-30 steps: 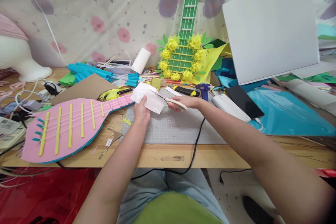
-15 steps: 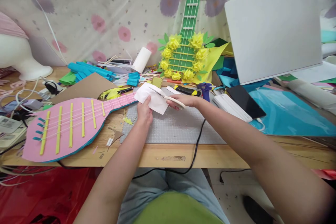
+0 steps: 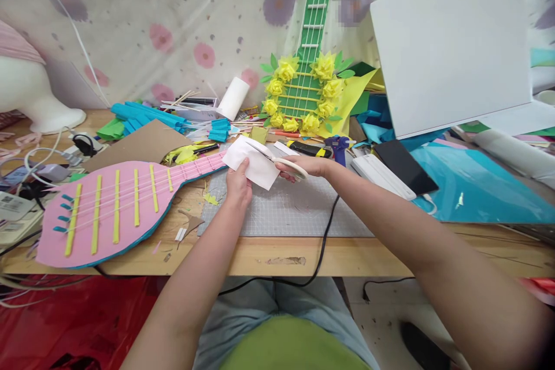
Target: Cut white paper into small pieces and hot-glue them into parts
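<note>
Green paper guitar (image 3: pixel 300 83), beyond the fingers: strung, yellow flowers (image 3: pixel 324 67) on both sides of the body; reads as finished. Pink paper instrument (image 3: pixel 125 191), left of the fingers: strings, yellow bars (image 3: pixel 116 206) and teal pegs (image 3: pixel 63 219) on; looks mostly done. Gray cutting mat (image 3: pixel 299 214) under the fingers. White paper (image 3: pixel 259 173) is the live piece, held above the mat: left hand (image 3: pixel 238 184) pinches its near edge, thumb on top. Scissors (image 3: pixel 295 169): right hand (image 3: pixel 306 167) has its fingers closed around the handles, blades over the far part of the sheet. Paper looks whole, so cutting seems unfinished. Can't tell cut depth or how the hidden fingers sit.
</note>
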`<state>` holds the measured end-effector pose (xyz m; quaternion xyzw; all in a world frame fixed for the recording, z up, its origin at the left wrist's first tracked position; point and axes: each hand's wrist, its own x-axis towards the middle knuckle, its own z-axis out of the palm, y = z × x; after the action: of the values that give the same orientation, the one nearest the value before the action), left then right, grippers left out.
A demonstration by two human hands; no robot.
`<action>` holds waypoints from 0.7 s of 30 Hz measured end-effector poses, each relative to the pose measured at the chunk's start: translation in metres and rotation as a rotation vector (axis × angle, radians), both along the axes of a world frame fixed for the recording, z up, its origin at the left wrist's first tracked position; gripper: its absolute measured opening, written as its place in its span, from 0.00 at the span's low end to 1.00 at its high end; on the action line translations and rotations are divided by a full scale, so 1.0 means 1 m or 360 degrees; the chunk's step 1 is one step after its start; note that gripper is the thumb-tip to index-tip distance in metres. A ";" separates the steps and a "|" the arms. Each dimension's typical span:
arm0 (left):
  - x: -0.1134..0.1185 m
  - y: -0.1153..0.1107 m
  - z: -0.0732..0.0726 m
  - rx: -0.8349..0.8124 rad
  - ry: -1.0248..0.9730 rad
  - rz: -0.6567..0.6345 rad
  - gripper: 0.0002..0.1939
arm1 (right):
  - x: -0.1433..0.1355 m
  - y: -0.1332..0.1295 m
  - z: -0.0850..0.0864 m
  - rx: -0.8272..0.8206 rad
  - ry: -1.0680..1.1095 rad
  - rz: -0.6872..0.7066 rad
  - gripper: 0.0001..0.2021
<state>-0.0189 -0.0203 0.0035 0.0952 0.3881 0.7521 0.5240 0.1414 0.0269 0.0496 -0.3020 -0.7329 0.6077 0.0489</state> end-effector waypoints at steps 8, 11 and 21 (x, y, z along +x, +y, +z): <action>0.001 -0.001 0.002 -0.0025 0.0014 -0.0012 0.14 | 0.001 0.002 -0.006 -0.0133 0.0059 -0.0083 0.21; 0.001 -0.001 0.002 -0.0024 0.0004 -0.0005 0.14 | 0.001 0.004 -0.008 -0.0128 0.0072 -0.0062 0.21; 0.001 -0.002 0.003 -0.0008 -0.0017 0.0011 0.14 | 0.004 0.007 -0.008 -0.0036 0.0034 -0.0042 0.21</action>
<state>-0.0182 -0.0219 0.0062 0.0885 0.3875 0.7534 0.5239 0.1457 0.0340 0.0419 -0.3056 -0.7214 0.6185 0.0612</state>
